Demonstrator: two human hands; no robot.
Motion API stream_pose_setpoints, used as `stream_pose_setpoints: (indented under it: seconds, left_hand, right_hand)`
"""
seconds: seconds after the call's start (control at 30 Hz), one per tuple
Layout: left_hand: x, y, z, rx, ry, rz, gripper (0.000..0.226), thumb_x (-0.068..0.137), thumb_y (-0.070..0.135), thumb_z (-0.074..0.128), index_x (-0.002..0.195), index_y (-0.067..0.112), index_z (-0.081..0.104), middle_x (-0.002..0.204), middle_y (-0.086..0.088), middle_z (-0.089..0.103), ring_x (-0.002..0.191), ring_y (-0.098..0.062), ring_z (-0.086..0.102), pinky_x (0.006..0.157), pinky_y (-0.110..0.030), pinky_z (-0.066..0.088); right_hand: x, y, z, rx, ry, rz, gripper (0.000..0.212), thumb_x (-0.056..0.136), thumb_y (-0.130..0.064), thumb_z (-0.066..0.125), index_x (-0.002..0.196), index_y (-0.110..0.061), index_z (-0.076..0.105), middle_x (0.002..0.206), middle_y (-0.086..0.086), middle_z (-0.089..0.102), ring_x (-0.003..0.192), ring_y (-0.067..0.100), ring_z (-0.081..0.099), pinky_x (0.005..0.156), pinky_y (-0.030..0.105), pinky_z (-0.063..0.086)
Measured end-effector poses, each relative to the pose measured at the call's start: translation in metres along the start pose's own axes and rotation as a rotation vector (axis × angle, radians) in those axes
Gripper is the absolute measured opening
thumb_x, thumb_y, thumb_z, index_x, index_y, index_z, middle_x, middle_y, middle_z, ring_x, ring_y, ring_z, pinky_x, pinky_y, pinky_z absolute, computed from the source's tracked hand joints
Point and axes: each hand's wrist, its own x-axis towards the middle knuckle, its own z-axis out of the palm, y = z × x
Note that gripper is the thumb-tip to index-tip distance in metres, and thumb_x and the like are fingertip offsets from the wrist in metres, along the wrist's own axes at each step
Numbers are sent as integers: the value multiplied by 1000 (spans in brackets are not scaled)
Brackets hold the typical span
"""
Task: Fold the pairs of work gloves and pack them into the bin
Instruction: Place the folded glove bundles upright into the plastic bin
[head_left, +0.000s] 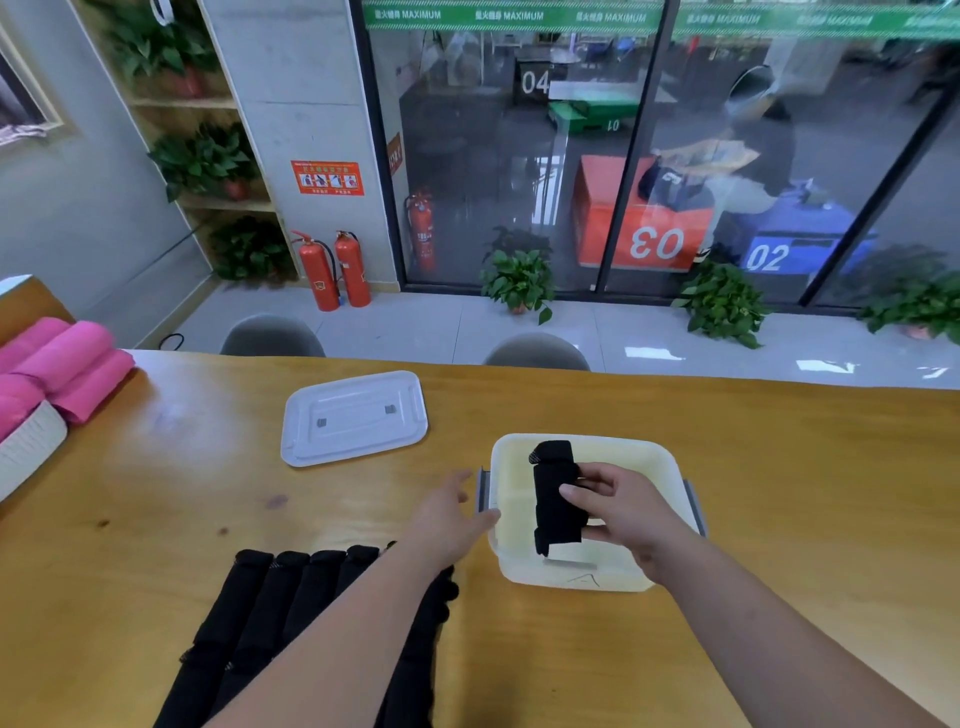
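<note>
Right hand: my right hand is over the bin, fingers curled and pinched on a folded black glove pair; the thumb lies across the front of the bundle.
Folded glove pair: upright and a little tilted, its upper end toward the far wall of the bin, its lower end above the bin's near part; I cannot tell whether it touches the bin floor.
Left hand: my left hand is spread loosely and grips nothing; its fingertips reach the grey latch on the bin's left side, and I cannot tell whether they press on it.
Bin: a translucent pale plastic bin stands open on the surface, right of centre, with grey latches on both short sides; I see nothing else in it besides the held bundle.
Lid: the clear lid lies flat on the surface, apart from the bin, to its far left.
Unfolded gloves: a row of black work gloves lies side by side on the near left of the surface, partly under my left forearm.
Surface: a wooden surface carries everything above.
Basket: a white basket at the left edge holds pink rolled cloths.
</note>
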Motion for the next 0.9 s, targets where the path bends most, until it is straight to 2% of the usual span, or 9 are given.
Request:
stream_pose_setpoints:
  seconds: [0.17,0.3,0.4,0.5,0.63,0.7,0.8,0.9]
  left_hand:
    - [1,-5,10,-79,-44,0,76,89,34,75,157,40,42,108,7,73,86,-17,76,78,-46,66]
    - [-13,-9,15,-116,-39,-3,76,85,27,73,155,36,46,94,6,78,77,-15,77,75,-46,66]
    - [-21,-12,14,-89,-33,-6,74,87,30,73,154,41,44,97,8,75,77,-14,77,71,-43,66]
    - [-24,-22,13,-83,-33,2,73,92,40,73,156,47,40,108,12,70,85,-12,74,75,-37,65]
    - [-32,-53,6,-159,30,-63,62,100,44,66,156,36,43,112,16,70,95,-4,69,80,-20,58]
    - [-41,-77,1,-105,93,-108,56,101,42,66,153,32,49,112,15,71,100,1,66,82,-15,52]
    - [-59,-112,-5,42,145,-167,51,102,36,66,150,29,53,113,14,67,99,2,63,75,-9,46]
    - [-74,-138,-5,197,153,-180,50,100,35,68,148,28,54,113,16,61,92,0,64,80,-12,51]
  right_hand:
    - [31,5,-26,-111,105,55,28,93,-3,78,120,-8,70,109,14,78,97,26,78,75,42,66]
    - [61,25,-19,-330,135,122,23,91,-5,79,112,-13,72,107,10,75,95,30,76,73,48,67]
    - [79,45,-2,-489,117,185,21,90,-8,79,108,-15,71,102,6,75,85,30,77,67,45,67]
    - [92,62,17,-530,90,270,17,91,-7,78,105,-14,70,102,10,75,85,31,77,65,43,67]
    - [105,76,35,-525,81,345,16,91,-3,78,98,-15,69,104,14,73,93,32,74,70,45,67]
    - [110,82,41,-495,60,386,19,91,-1,77,102,-15,69,106,16,73,94,34,74,74,49,67]
    - [112,91,48,-461,14,429,21,93,0,74,108,-14,70,106,18,74,93,34,76,77,51,66]
    - [114,92,50,-656,-6,362,19,90,-10,76,98,-25,69,98,11,75,84,30,76,71,45,67]
